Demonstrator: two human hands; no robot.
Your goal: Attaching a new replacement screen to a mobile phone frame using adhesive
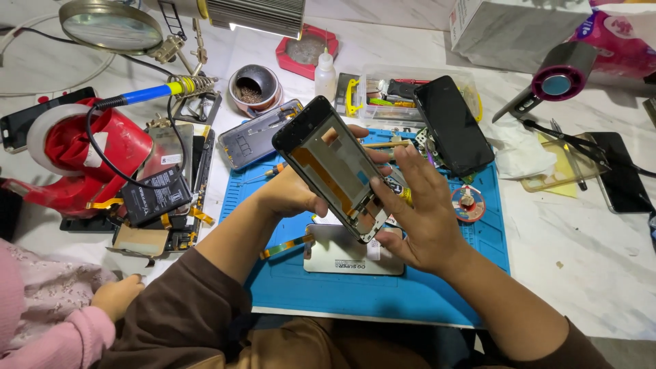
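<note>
Tilting from ten o'clock down to four o'clock, a black phone frame is held above the blue work mat, near the middle of the view. It is gripped along its lower-left edge by the left hand, whose fingers are curled round behind it with the thumb pressed on the near edge. The right hand is set against the frame's right side at about three o'clock, fingers spread and laid on its edge and back; something yellow is glimpsed under those fingers, but what it is cannot be told. Beneath the frame, at six o'clock, a white metal plate is seen lying flat on the mat. A dark phone screen is propped at one o'clock, and a silver back cover lies at eleven o'clock. A red tape dispenser and a loose phone battery are found at nine o'clock, a blue-handled soldering iron above them. A small hand in a pink sleeve, belonging to another person, is rested at eight o'clock.
</note>
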